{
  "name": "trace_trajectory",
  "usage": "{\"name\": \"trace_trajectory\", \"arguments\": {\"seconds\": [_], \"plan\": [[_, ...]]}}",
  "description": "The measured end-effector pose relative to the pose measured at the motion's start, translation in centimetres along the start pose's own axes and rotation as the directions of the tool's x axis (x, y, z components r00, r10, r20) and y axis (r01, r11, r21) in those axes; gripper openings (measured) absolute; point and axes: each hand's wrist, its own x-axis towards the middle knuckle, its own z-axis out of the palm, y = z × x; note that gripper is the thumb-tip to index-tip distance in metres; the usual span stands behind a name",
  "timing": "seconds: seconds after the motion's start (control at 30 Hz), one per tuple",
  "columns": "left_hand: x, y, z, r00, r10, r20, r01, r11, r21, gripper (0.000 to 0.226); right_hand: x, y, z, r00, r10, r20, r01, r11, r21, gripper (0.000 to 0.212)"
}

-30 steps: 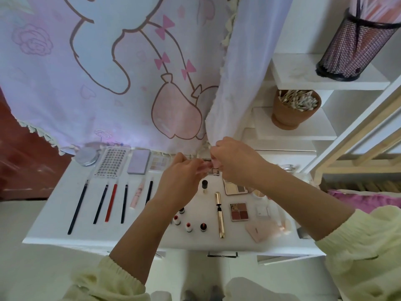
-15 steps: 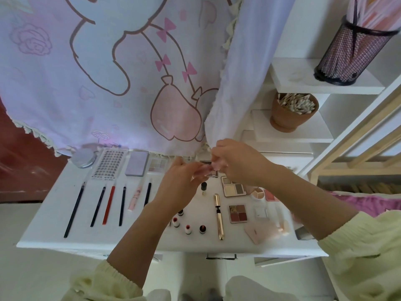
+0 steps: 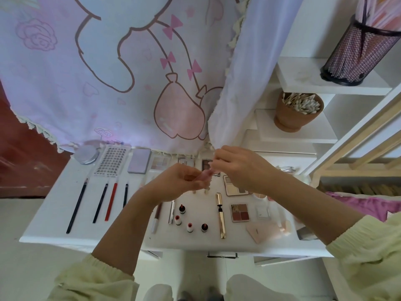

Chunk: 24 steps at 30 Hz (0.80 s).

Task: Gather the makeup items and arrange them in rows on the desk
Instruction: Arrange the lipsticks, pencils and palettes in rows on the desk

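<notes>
both hands meet above the desk (image 3: 50, 222), up and left of the gold tube (image 3: 221, 216): the left hand (image 3: 175, 182) curls round the lower end of a pink tube (image 3: 205, 175) and the right hand (image 3: 237, 168) pinches its upper end. four small lipsticks (image 3: 189, 227) stand just left of the gold tube, a red palette (image 3: 239, 212) lies just right of it, and pencils (image 3: 110, 200) lie in a row well to its left.

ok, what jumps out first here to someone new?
Both hands meet above the middle of the desk, the left hand and right hand holding a small pink tube between them. Behind hangs a big lilac cartoon curtain; pencils lie in a neat row at the left.
</notes>
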Motion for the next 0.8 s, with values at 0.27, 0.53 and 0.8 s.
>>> {"name": "trace_trajectory", "arguments": {"seconds": [0.27, 0.53, 0.8], "plan": [[-1.2, -0.8, -1.5, 0.986, -0.021, 0.164, 0.07, 0.951, -0.3, 0.028, -0.3, 0.0, 0.4, 0.989, 0.001, -0.147, 0.01, 0.997, 0.076, 0.027], [-1.8, -2.4, -1.9, 0.989, -0.061, 0.136, 0.135, 0.753, -0.644, 0.038, -0.9, 0.7, 0.2, 0.956, 0.103, -0.273, -0.08, 0.992, 0.095, 0.015], [-2.0, -2.7, -0.9, 0.994, -0.106, 0.0, 0.092, 0.868, -0.487, 0.036, -1.1, 0.0, 1.3, 0.83, 0.546, -0.109, -0.467, 0.789, 0.4, 0.021]]}}
